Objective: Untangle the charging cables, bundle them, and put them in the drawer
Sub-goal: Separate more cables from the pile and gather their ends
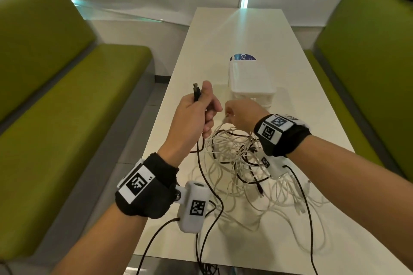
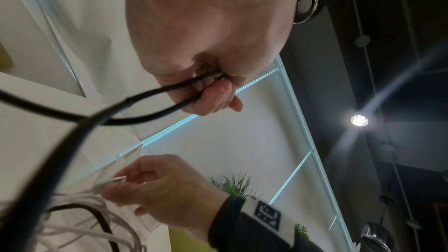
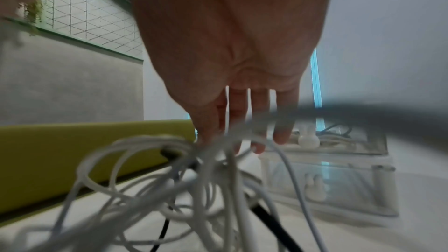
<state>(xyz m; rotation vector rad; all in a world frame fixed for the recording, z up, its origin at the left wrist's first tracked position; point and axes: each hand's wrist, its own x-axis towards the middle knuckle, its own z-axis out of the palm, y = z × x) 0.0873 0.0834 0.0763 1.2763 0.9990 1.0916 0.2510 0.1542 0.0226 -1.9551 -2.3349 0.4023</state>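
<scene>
Green padded benches flank a long white table, seen from above by the person working at it. Near the table's middle stands a small clear plastic drawer unit with rabbit-shaped knobs, just beyond both hands. Below the hands, a loose tangle of thin white charging cables and a few black ones spills across the tabletop. The right hand pinches several white strands and lifts them from the heap. The left hand, beside it, is curled around a black cable just under its USB plug, which sticks up from the fist. These cords look light, limp and somewhat slippery, so loops will likely snag rather than slide. Holding each by its stiff plug end, then feeding it back through the knot, seems the surest grip.
</scene>
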